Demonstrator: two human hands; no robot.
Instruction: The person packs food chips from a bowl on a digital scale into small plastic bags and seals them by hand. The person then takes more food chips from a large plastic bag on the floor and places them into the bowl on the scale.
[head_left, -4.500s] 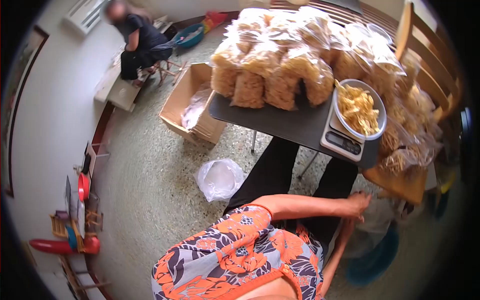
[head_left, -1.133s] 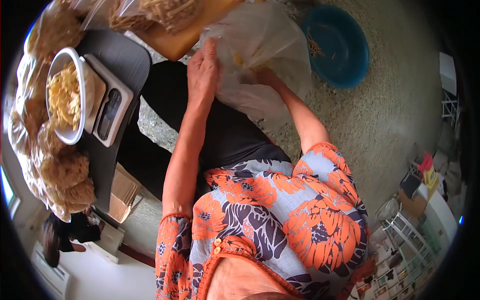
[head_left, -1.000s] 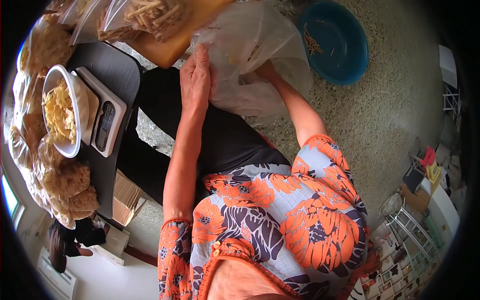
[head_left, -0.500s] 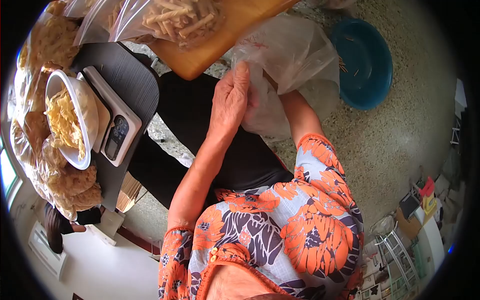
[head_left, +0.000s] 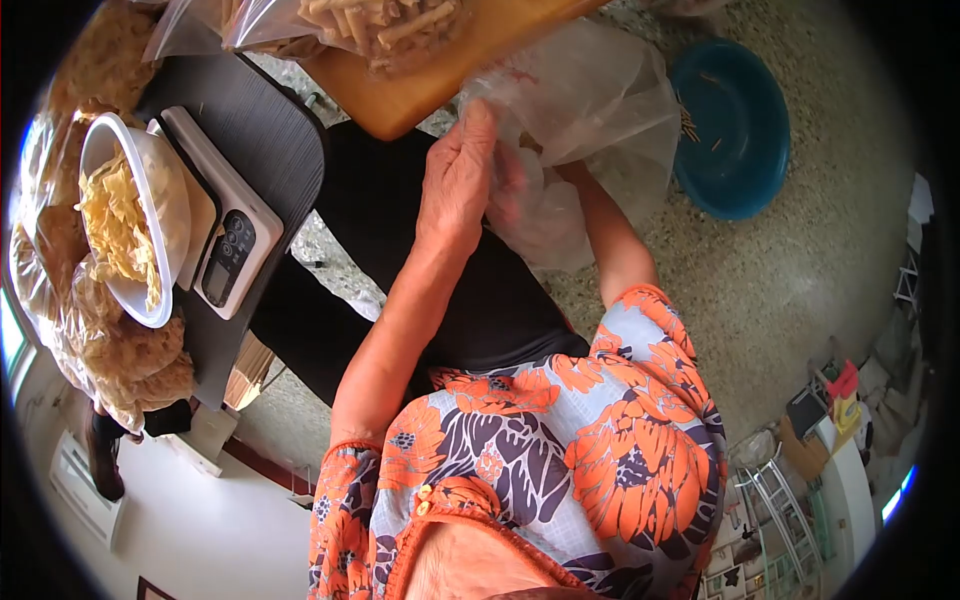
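Note:
My left hand [head_left: 457,180] pinches the edge of a thin clear plastic bag [head_left: 590,95], thumb pressed on top. Faint red print shows on the bag near the thumb. My right arm reaches into or behind the bag from the other side. Crumpled plastic covers most of my right hand [head_left: 568,172], so its fingers are not clear. A pinkish patch shows through the film between the hands. Just beyond the hands lies the corner of an orange-brown board [head_left: 395,115], bearing clear bags of stick-shaped snacks [head_left: 390,25].
On a dark table [head_left: 255,120] at left, a white bowl [head_left: 150,315] of yellowish flakes sits on a digital scale [head_left: 235,255]. Big bags of brown food [head_left: 130,365] crowd beside it. A blue basin [head_left: 735,160] with a few sticks stands on the floor; a metal ladder [head_left: 785,505] is lower right.
The whole view has shifted slightly. My left hand keeps its hold on the bag, and the plastic around my right hand has changed its folds a little.

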